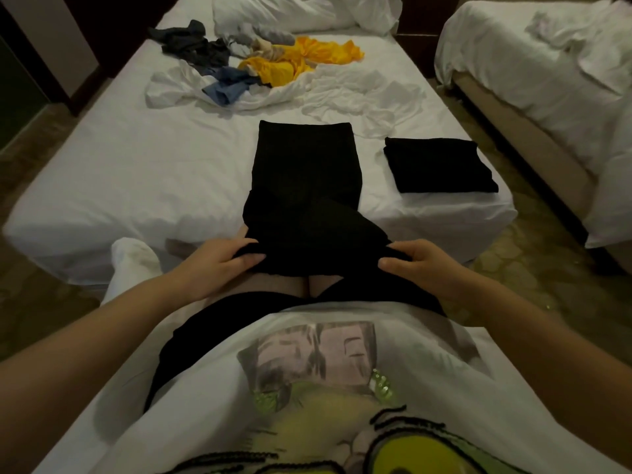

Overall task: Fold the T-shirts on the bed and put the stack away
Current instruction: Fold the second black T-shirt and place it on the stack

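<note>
Left hand curls its fingers round the near left corner of the black T-shirt, which lies folded lengthwise down the middle of the bed. Beyond it sprawls a loose pile of clothes, dark, blue, yellow and white. Right hand grips the shirt's near right corner. Further right, a folded black garment lies near the bed's edge, and a second bed stands apart.

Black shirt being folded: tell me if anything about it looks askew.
Yes. The black shirt lies flat at its far end, but its near end is bunched between the left hand and right hand, one flap crossing diagonally.
</note>
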